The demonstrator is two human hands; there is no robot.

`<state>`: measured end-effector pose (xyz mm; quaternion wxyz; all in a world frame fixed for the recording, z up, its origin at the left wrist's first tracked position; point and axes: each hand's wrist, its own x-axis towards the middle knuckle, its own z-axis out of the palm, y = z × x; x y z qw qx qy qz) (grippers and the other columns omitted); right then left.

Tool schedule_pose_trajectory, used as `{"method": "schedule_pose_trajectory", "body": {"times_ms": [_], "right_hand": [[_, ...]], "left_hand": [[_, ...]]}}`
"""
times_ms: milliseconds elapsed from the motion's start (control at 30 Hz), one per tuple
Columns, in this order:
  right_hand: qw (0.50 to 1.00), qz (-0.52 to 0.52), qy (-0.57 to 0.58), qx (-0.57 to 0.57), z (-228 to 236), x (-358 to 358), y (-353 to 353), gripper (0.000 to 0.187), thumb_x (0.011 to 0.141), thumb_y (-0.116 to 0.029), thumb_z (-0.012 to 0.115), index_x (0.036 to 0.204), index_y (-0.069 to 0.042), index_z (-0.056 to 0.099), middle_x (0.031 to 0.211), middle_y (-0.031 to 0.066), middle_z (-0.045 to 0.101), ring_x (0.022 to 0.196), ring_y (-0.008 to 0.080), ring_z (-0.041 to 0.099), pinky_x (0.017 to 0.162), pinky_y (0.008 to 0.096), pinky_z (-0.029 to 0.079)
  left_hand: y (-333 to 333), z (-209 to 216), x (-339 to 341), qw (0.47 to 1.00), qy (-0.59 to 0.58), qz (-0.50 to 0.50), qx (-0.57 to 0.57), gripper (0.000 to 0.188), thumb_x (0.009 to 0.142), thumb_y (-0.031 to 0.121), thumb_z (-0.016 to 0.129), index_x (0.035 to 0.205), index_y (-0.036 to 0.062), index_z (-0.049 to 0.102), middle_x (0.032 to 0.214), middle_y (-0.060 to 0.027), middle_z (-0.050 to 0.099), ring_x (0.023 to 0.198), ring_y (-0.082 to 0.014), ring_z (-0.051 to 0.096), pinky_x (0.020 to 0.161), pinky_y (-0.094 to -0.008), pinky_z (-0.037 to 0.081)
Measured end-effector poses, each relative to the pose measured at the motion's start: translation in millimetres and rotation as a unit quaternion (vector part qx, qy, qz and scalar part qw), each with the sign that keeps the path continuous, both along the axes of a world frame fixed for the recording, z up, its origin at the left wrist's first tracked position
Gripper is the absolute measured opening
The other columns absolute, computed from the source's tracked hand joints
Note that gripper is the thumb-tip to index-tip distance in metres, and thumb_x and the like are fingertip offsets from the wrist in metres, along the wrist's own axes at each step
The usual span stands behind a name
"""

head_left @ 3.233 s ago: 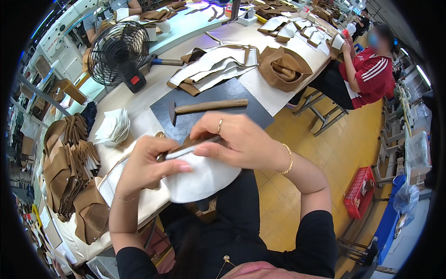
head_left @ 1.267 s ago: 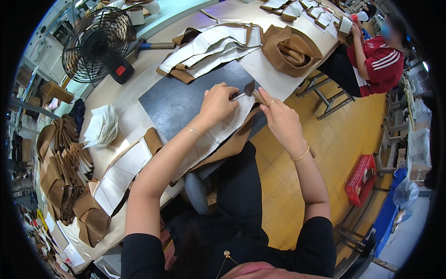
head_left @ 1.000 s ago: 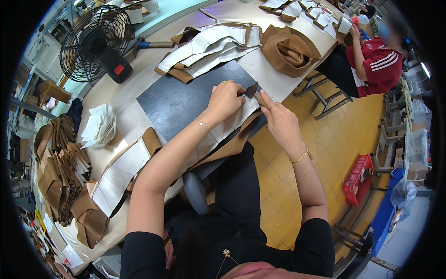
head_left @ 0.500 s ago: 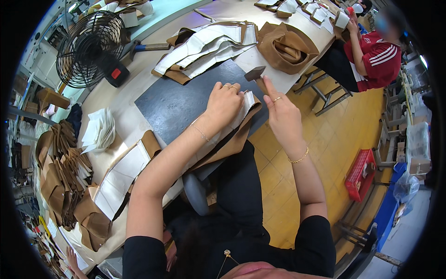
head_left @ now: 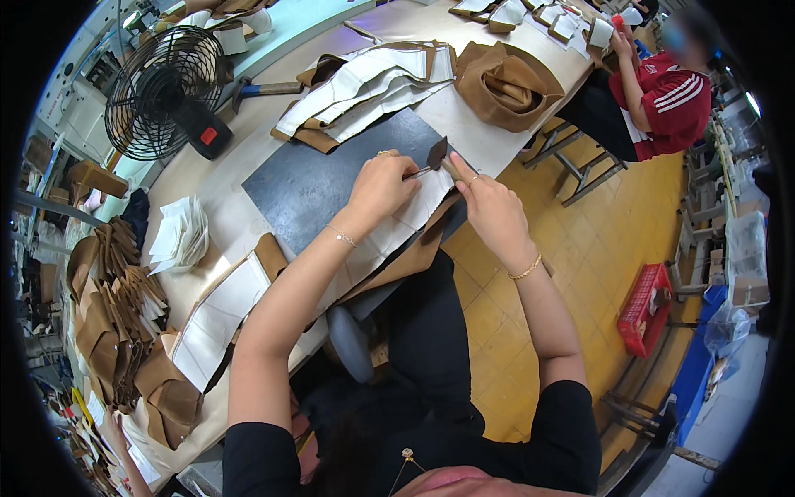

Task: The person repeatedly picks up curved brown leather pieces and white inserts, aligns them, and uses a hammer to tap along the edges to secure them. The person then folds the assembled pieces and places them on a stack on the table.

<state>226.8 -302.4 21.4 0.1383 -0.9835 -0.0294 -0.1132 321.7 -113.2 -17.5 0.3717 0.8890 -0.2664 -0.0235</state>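
Note:
A long brown panel with a white backing [head_left: 422, 217] lies slantwise over the near edge of a dark flat slab [head_left: 306, 178]. My left hand [head_left: 385, 186] is closed at the panel's upper edge, fingers pinched on it; a small dark thin bit shows at the fingertips, too small to name. My right hand [head_left: 494, 211] grips the wooden handle of a hammer [head_left: 438, 154]. The hammer's dark head is just beyond my left fingertips, over the panel's far end. Whether the head touches the panel, I cannot tell.
A stack of brown-and-white panels [head_left: 364, 87] and a brown rolled piece [head_left: 509, 83] lie beyond the slab. Another hammer [head_left: 269, 89] rests near a black fan [head_left: 170, 99]. White sheets [head_left: 180, 234] and brown pieces [head_left: 120, 315] are at left. A person in red [head_left: 675, 103] sits far right.
The hammer has come down and left toward the panel's far end. My left hand has drawn slightly back toward the left, uncovering more of the white backing.

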Motion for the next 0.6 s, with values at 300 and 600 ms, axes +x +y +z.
{"method": "schedule_pose_trajectory", "body": {"times_ms": [300, 600], "right_hand": [[0.999, 0.0, 0.038, -0.018, -2, -8, 10, 0.044, 0.101, -0.025, 0.053, 0.145, -0.025, 0.05, 0.084, 0.0131, 0.065, 0.068, 0.0357, 0.066, 0.062, 0.0467, 0.055], [1.0, -0.005, 0.019, -0.002, 1, -10, 22, 0.045, 0.101, -0.024, 0.053, 0.145, -0.027, 0.049, 0.087, 0.0127, 0.066, 0.072, 0.0366, 0.067, 0.065, 0.0477, 0.055]], "left_hand": [[8, -1, -6, 0.999, -0.045, -0.015, 0.017, 0.013, 0.084, 0.015, 0.067, 0.091, 0.0063, 0.074, 0.092, -0.0091, 0.066, 0.09, -0.0286, 0.064, 0.079, -0.0397, 0.049], [13, 5, -17, 0.988, -0.131, -0.019, 0.083, 0.02, 0.083, 0.017, 0.069, 0.098, 0.0057, 0.075, 0.097, -0.0108, 0.067, 0.093, -0.0295, 0.065, 0.08, -0.0401, 0.05]]}}
